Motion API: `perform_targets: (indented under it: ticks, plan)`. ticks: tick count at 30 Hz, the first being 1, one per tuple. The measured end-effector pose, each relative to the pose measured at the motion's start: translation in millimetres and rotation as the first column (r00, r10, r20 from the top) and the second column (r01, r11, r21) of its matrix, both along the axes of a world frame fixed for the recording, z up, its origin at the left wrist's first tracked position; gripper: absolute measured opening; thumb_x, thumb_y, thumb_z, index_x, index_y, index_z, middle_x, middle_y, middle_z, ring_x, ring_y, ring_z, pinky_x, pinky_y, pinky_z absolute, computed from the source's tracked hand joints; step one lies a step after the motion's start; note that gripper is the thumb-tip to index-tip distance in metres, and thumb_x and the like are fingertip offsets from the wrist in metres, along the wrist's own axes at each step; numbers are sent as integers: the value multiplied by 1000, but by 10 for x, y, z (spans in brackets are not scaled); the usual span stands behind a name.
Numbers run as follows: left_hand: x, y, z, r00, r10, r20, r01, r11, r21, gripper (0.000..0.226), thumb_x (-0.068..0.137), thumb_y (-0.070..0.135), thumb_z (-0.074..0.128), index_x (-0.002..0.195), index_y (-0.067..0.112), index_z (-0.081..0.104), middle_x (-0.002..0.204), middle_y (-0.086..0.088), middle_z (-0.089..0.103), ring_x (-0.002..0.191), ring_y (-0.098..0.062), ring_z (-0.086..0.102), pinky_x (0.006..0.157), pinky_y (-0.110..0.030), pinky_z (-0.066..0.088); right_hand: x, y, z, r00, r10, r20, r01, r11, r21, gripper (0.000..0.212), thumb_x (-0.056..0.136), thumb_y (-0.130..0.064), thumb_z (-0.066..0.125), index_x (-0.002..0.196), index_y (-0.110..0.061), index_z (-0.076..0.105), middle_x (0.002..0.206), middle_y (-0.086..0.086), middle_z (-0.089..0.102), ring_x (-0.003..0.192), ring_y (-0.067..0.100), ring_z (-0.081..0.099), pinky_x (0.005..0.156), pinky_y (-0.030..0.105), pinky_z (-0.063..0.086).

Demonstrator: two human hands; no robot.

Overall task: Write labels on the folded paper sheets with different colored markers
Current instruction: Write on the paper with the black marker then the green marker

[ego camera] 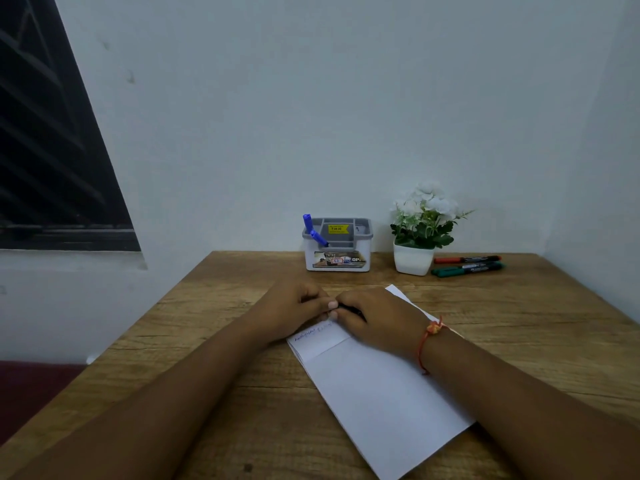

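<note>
The right hand (374, 317) is clenched round a dark marker (348, 309). The left hand (294, 306) curls against the marker's end, but I cannot tell whether it grips. Under both hands the folded paper sheet (381, 393) lies on the tabletop (207, 341), with handwriting just beneath the left hand.

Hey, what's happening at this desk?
A person sits at a wooden table with both hands together over a folded paper sheet. The right hand grips a dark marker, and the left hand pinches its end, perhaps the cap. Some handwriting is already on the sheet's top fold. A red marker and a green marker lie unused beside a potted plant.
</note>
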State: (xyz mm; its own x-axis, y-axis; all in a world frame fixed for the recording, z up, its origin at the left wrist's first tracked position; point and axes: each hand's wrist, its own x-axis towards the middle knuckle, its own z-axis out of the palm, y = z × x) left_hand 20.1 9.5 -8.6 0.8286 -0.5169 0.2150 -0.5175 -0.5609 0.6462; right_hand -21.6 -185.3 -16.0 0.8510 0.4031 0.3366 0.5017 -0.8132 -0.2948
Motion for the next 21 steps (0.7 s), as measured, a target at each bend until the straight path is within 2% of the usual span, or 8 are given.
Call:
perform_targets:
  ticks: [3, 5, 10, 14, 18, 21]
  plan:
    - [11, 14, 4, 1000, 19, -1, -19, 1000, 6, 17, 91, 39, 62, 85, 29, 76, 87, 7, 73, 82, -7, 65, 76, -32, 51, -4, -3, 15, 999, -1, -42, 1, 1000, 14, 24, 101, -39, 51, 98, -22, 67, 89, -5, 71, 82, 9, 60, 73, 32, 47]
    - [15, 23, 15, 999, 29, -18, -28, 999, 19, 18, 90, 41, 62, 88, 29, 76, 87, 7, 73, 82, -6, 65, 74, -30, 50, -17, 13, 26, 998, -13, -61, 13, 1000, 7, 24, 101, -40, 50, 102, -23, 66, 93, -4, 71, 86, 12, 62, 77, 36, 50]
    - [65, 130, 55, 992, 123, -6, -123, 992, -5, 10, 89, 34, 66, 95, 29, 72, 89, 13, 68, 84, -2, 58, 69, -21, 41, -35, 32, 26, 991, -124, -41, 123, 992, -34, 30, 99, -48, 47, 112, -23, 59, 102, -2, 69, 89, 15, 59, 68, 33, 39]
    - [150, 233, 6, 977, 207, 43, -208, 977, 39, 8, 84, 26, 74, 91, 27, 71, 87, 10, 66, 80, -7, 57, 68, -21, 42, -78, 19, 61, 981, -142, -133, 147, 989, 33, 25, 100, -27, 40, 121, -19, 51, 109, 3, 69, 102, 20, 60, 77, 33, 41]
    - [208, 239, -57, 979, 198, 44, -202, 975, 96, 11, 81, 29, 77, 91, 25, 73, 89, 7, 68, 83, -10, 61, 67, -17, 46, -99, 12, 88, 978, -158, -138, 162, 987, 18, 23, 100, -23, 39, 121, -20, 49, 100, -2, 64, 91, 16, 54, 72, 32, 35]
    - [216, 231, -62, 981, 188, 42, -191, 976, 106, 15, 81, 32, 77, 94, 27, 73, 89, 7, 67, 82, -9, 58, 67, -17, 45, -119, 18, 97, 978, -158, -139, 162, 987, 18, 22, 100, -23, 39, 120, -20, 48, 98, -3, 63, 89, 16, 53, 71, 32, 33]
